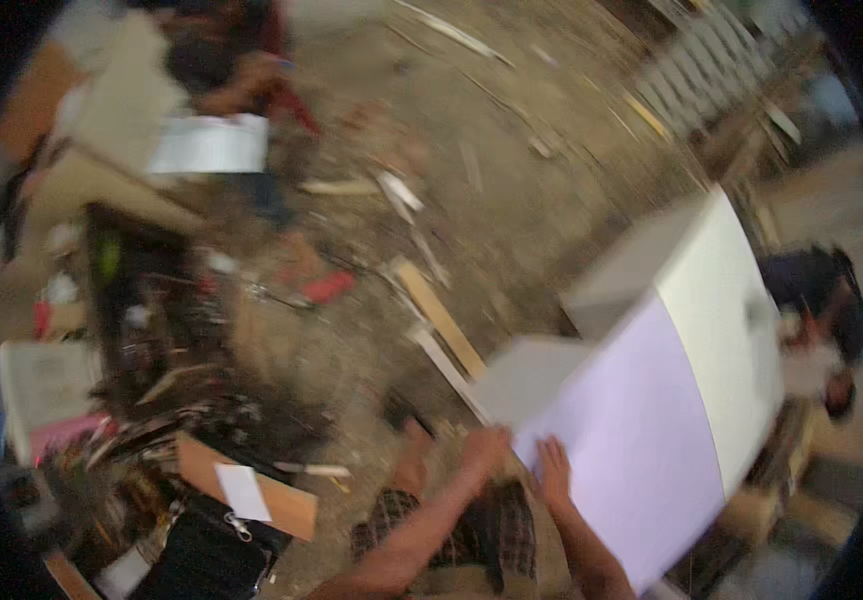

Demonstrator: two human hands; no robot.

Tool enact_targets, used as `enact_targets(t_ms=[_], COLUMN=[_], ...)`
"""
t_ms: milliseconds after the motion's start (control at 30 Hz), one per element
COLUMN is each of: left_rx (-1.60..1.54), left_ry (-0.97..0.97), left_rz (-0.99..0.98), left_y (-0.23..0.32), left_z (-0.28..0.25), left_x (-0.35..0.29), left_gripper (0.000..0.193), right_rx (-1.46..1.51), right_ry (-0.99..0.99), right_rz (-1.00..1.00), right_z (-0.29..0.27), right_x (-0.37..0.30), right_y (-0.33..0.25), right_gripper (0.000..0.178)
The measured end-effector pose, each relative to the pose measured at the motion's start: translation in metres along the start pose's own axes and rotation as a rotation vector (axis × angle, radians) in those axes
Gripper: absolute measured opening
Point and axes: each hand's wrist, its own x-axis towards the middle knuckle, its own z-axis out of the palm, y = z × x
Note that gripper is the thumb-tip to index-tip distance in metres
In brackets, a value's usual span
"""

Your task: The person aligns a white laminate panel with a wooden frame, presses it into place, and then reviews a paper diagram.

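At lower centre, the right hand lies open on the lilac-and-cream box, which uneven pressure might tip, while the left hand is too blurred to tell its grip

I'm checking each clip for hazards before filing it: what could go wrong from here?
The left hand is at the near corner of the lilac-and-white panel, so its fingers might get pinched if the panel shifts. The right hand lies flat on the lilac face and could slip. A light-brown wooden strip lies on the littered ground nearby, a possible trip hazard.
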Motion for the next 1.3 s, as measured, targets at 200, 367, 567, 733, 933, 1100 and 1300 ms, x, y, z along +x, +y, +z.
enact_targets(t_ms=[200,367,567,733,933,1100,1300], left_rx=[0.126,0.103,0.283,0.061,0.008,-0.155,-0.085], left_ry=[0.002,0.109,0.279,0.345,0.287,0.143,0.355], left_rz=[0.29,-0.095,-0.599,-0.58,-0.145,-0.053,-0.188], left_y=[-0.166,-0.279,-0.334,-0.369,-0.285,-0.19,-0.208], left_z=[-0.025,-0.165,-0.248,-0.194,-0.126,-0.171,-0.235], left_x=[-0.024,-0.143,-0.272,-0.324,-0.247,-0.219,-0.219], left_gripper=[0.042,0.039,0.041,0.038,0.039,0.04,0.038], right_rx=[0.178,0.108,0.081,0.036,0.11,0.078,0.074], right_ry=[-0.161,-0.211,-0.161,-0.284,-0.491,-0.537,-0.572], right_rz=[0.266,0.377,0.271,0.37,0.624,0.627,0.609], right_z=[0.063,0.087,0.099,0.088,0.031,0.028,0.024], right_x=[0.01,0.036,0.027,0.046,0.047,0.05,0.063], right_y=[-0.023,-0.023,0.07,0.029,-0.018,-0.022,-0.026], right_gripper=[0.095,0.108,0.11,0.11,0.106,0.1,0.098])
